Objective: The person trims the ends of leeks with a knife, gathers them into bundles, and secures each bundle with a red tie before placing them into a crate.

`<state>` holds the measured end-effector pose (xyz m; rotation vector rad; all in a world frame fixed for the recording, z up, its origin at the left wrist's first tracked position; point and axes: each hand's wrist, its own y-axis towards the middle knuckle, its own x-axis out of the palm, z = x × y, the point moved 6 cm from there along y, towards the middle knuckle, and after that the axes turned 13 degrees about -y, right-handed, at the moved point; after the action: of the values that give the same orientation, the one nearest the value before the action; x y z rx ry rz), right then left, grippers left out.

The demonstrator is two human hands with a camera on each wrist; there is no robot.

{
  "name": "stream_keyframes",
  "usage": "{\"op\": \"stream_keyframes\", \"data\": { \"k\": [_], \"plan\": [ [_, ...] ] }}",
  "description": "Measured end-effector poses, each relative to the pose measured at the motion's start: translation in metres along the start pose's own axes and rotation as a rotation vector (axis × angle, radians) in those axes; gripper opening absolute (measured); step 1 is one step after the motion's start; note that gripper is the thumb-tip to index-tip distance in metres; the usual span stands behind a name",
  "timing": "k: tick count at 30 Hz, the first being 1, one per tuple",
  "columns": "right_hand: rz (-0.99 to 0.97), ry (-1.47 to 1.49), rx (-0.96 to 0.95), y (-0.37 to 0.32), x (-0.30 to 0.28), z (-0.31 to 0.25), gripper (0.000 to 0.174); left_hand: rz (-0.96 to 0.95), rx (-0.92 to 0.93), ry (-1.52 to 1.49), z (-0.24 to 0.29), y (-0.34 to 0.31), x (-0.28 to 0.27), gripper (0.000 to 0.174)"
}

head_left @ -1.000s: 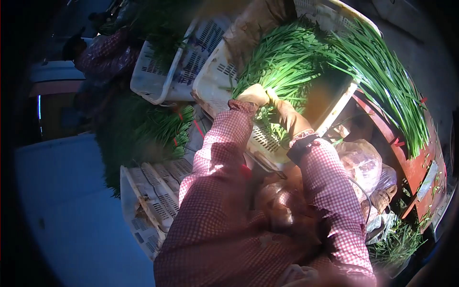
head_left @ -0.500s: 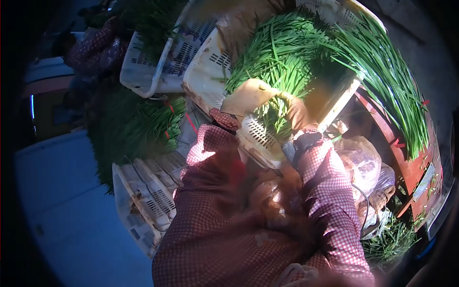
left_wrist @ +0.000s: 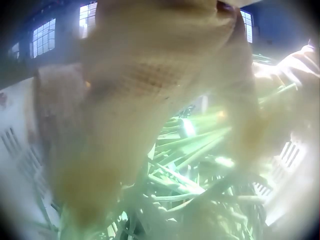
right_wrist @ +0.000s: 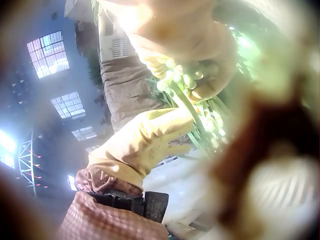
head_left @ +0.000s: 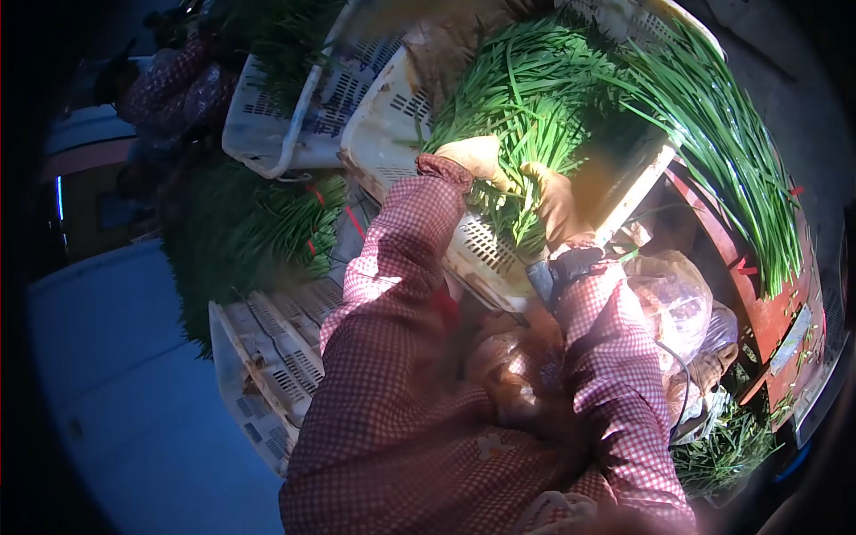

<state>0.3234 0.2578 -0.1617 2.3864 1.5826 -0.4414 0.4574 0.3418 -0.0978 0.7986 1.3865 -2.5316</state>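
Note:
Long flat green leaves that look like Chinese chives point(head_left: 544, 98) lie in a white plastic crate point(head_left: 401, 107). My right hand point(head_left: 557, 207), in a tan glove, curls round a bunch of stalks point(right_wrist: 176, 80) at the near end of the pile, their pale ends poking out of the grip in the right wrist view. Across from it, my gloved left hand point(head_left: 481, 159) reaches over the near leaves from the left. Its thumb and fingers stand apart in the left wrist view, with loose stalks point(left_wrist: 190, 150) showing between them. Blur hides the left fingertips there.
Chives with red ties point(head_left: 731, 160) lie along a reddish board point(head_left: 704, 214) at the right. Clear plastic bags point(head_left: 669, 294) sit below it. More white crates point(head_left: 276, 357) and a dark green heap point(head_left: 250, 232) are on the left. Another person point(head_left: 178, 89) works at the upper left.
Both hands were together at the bunch. My left hand then drew back to the left and has since returned toward the stalks. My right hand has shifted slightly right, keeping its hold.

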Motion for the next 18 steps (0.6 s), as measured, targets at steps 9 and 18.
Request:
{"op": "stream_keyframes", "data": {
  "k": [9,18],
  "plan": [
    [-0.12,0.543,0.358,0.002,-0.006,-0.001,0.021,0.178,-0.255,0.112,-0.026,0.032,0.025,0.122],
    [-0.178,0.512,0.6,0.009,-0.05,-0.038,0.022,0.456,-0.709,-0.081,-0.054,0.063,0.064,0.085]
  ]
}}
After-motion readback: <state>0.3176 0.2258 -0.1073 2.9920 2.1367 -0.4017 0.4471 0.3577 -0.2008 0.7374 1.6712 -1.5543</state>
